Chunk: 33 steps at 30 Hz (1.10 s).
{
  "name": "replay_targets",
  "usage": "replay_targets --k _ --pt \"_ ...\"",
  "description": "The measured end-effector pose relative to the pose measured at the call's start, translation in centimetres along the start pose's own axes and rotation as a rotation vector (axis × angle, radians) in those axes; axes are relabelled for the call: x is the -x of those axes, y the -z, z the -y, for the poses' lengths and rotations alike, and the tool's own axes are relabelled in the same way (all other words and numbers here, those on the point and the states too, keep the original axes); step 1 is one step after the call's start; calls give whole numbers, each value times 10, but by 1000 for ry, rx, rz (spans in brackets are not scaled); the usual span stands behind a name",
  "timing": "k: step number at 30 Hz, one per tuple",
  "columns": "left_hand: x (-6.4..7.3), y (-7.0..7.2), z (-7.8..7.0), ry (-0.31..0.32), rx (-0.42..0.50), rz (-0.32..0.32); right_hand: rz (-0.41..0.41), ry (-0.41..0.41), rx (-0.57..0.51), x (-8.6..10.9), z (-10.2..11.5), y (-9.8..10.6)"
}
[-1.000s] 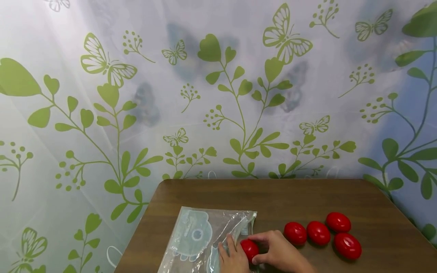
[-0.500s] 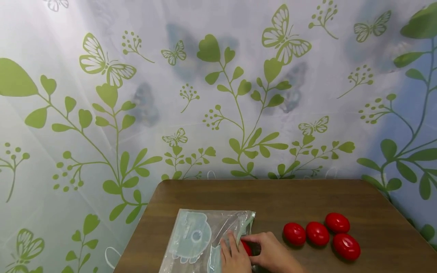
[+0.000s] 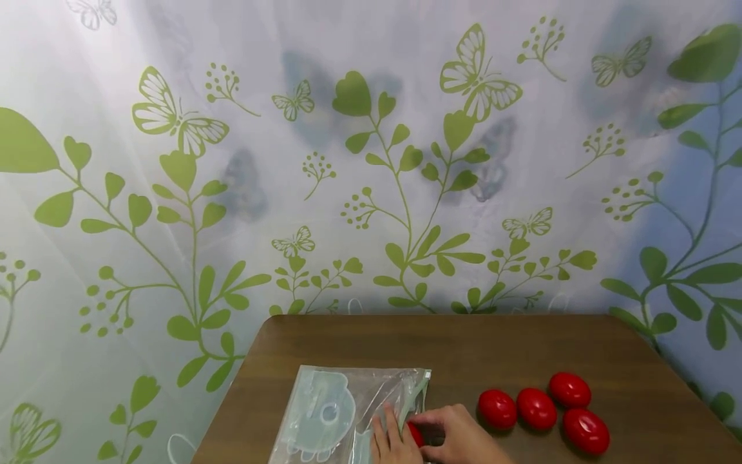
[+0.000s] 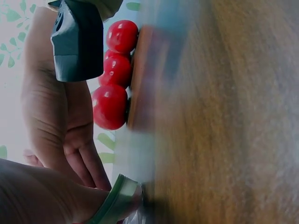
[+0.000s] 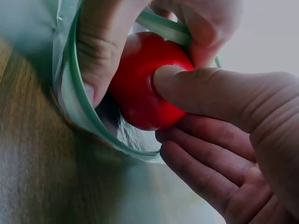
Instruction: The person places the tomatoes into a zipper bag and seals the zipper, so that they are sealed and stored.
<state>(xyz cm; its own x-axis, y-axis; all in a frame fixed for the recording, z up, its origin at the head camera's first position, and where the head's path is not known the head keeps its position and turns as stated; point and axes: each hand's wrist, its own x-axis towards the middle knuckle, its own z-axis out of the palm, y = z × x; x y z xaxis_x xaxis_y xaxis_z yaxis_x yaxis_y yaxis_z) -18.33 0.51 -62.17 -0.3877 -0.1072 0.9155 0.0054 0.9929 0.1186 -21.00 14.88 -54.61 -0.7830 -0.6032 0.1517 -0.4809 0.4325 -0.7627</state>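
Observation:
A clear zip bag [image 3: 371, 380] with a pale blue animal print lies flat on the table. My left hand [image 3: 395, 441] is on its right end, holding the mouth apart. The thumb [image 5: 98, 51] is inside the green-edged rim [image 5: 81, 100], the other fingers at the opposite side. My right hand [image 3: 460, 435] grips a glossy red egg-shaped thing [image 5: 145, 102] by thumb and fingers. This red thing is partly within the bag's mouth. In the head view, the hands hide most of it.
Several similar red egg-shaped things [image 3: 536, 409] rest in a group to the right of my right hand. The brown wooden table [image 3: 464, 341] ends at a pale curtain [image 3: 371, 270] with green leaves and butterflies. A dark wrist camera [image 4: 77, 44] shows on the right wrist.
My right hand has moved left, carrying the red egg-shaped thing into the bag's mouth. My left hand stays at the opening. The head view has tilted slightly up.

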Motion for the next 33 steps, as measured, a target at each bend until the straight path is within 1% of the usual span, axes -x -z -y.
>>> replay_targets --k 1,3,5,8,11,12,14,16,17,19,21,23,26,28,29,31,33 --pt "3 -2 1 -1 0 -38 -3 9 7 1 1 -2" --pt "9 -4 3 -14 -6 -75 -20 45 32 1 1 -8" --pt "12 -4 5 -26 11 -87 -42 88 64 0 1 -13" --pt "14 -2 9 -55 45 -96 -75 130 100 0 -2 -21" --pt "13 0 12 -76 68 -117 -100 132 110 -1 -5 -28" --pt "13 0 12 -73 68 -122 -106 128 111 -1 -6 -30" --pt "12 1 13 -79 57 -109 -117 121 109 -3 -7 -34" --pt "8 6 12 -86 32 -50 -128 98 91 -5 -7 -36" --pt "6 9 12 -91 15 -2 -135 79 79 -7 -7 -37" --pt "-2 17 10 -107 -6 124 -158 50 66 -10 -7 -37" --pt "-12 28 7 -106 -12 267 -178 15 62 -13 -7 -37" --pt "-18 34 6 -101 -5 355 -199 9 57 -15 -7 -37" --pt "-25 42 4 -89 7 451 -211 6 34 -17 -9 -38" --pt "-28 45 4 -84 10 501 -217 14 14 -18 -10 -39" --pt "-30 47 4 -81 13 542 -216 6 6 -18 -10 -39" --pt "-33 52 3 -75 16 604 -213 -2 -3 -19 -9 -40" --pt "-36 55 3 -78 18 630 -206 -18 -16 -20 -8 -41"
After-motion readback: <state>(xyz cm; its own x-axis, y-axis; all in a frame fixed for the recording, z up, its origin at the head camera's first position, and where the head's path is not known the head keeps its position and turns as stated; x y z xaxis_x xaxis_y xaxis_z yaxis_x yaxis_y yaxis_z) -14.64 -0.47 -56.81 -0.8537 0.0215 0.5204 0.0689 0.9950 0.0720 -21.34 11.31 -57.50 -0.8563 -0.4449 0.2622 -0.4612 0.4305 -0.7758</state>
